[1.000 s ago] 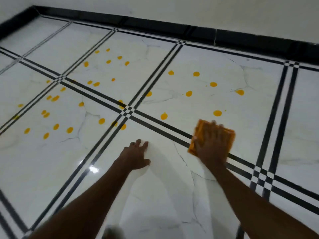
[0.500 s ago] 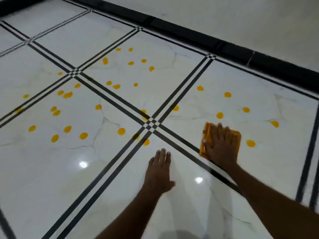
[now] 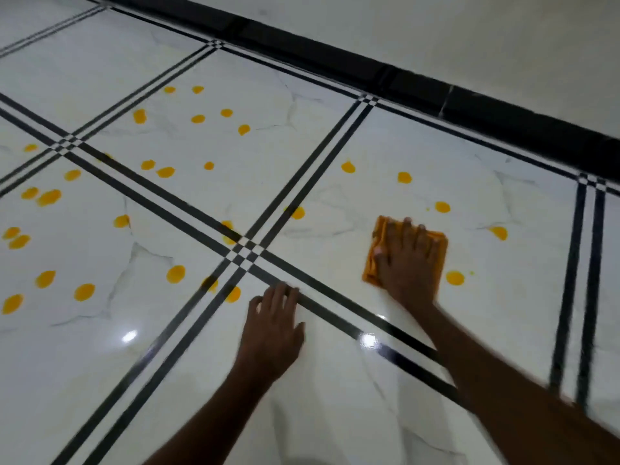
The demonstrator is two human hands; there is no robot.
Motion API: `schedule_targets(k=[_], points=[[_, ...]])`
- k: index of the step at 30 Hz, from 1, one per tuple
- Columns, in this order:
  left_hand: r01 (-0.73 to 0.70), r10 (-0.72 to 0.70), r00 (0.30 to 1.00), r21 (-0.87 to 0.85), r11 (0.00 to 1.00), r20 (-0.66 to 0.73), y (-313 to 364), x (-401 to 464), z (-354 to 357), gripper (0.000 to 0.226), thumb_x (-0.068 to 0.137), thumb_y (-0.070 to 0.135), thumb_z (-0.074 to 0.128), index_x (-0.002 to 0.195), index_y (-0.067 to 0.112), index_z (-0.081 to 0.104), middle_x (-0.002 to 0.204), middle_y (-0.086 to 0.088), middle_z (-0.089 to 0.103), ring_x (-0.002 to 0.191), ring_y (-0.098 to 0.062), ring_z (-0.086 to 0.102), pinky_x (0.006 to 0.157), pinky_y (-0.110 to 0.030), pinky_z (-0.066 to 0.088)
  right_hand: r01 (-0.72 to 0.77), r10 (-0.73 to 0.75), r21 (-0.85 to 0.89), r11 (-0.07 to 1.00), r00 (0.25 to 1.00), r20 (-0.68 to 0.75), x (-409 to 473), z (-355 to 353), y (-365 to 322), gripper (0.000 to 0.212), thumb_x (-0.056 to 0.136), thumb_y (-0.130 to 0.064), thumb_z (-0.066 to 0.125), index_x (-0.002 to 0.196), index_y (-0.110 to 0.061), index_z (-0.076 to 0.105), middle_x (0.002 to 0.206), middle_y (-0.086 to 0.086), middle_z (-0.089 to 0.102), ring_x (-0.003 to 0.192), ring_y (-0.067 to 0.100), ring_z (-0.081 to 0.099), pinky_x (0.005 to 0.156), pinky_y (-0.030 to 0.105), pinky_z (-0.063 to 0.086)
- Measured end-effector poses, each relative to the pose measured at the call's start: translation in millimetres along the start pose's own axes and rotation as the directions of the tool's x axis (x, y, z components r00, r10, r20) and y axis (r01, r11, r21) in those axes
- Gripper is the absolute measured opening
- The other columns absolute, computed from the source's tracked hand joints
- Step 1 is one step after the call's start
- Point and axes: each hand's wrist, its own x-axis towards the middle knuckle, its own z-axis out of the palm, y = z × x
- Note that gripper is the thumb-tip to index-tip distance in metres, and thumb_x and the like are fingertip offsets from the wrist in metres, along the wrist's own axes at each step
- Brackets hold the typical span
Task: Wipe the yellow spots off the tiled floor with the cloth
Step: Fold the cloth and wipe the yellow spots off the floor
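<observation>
Where 2 pairs of black stripes (image 3: 248, 250) cross on the white tiled floor (image 3: 335, 380), folded orange cloth (image 3: 374, 260) lying flat on the tile at 2 o'clock from that crossing. Pressed down by right hand (image 3: 407, 263), fingers straight and spread over the top, thumb along the cloth's left edge, nothing curled around it. Yellow spots (image 3: 455, 277) close by: 1 just beside the hand at 3 o'clock, others at 12 and 1 o'clock, many more scattered over the tiles toward 9 and 10 o'clock. Left hand (image 3: 273, 333) flat on the floor at 7 o'clock from the cloth, fingers relaxed, tips touching a black stripe, holding nothing. Black skirting (image 3: 503, 119) along the pale wall (image 3: 469, 35) at 12 o'clock.
</observation>
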Motion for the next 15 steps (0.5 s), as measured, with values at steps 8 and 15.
schedule_targets(k=[8, 15], points=[[-0.053, 0.025, 0.922, 0.062, 0.997, 0.387, 18, 23, -29, 0.088, 0.096, 0.049, 0.051, 0.160, 0.022, -0.003, 0.167, -0.009, -0.007, 0.154, -0.030, 0.004, 0.122, -0.047, 0.020, 0.317, -0.326, 0.112, 0.942, 0.943, 0.070, 9, 6, -6, 0.065, 0.099, -0.052, 0.034, 0.156, -0.023, 0.041, 0.167, 0.010, 0.031, 0.152, 0.041, 0.031, 0.120, 0.062, 0.025], [-0.133, 0.051, 0.856, 0.124, 0.983, 0.514, 25, 44, -73, 0.084, 0.093, 0.052, 0.056, 0.159, 0.020, 0.015, 0.166, -0.009, 0.014, 0.152, -0.025, 0.015, 0.120, -0.042, 0.026, -0.006, -0.005, 0.121, 0.993, 0.996, 0.094, -73, -16, 24, 0.073, 0.098, -0.051, 0.034, 0.163, -0.021, 0.024, 0.170, 0.014, 0.019, 0.155, 0.044, 0.018, 0.124, 0.064, 0.011]])
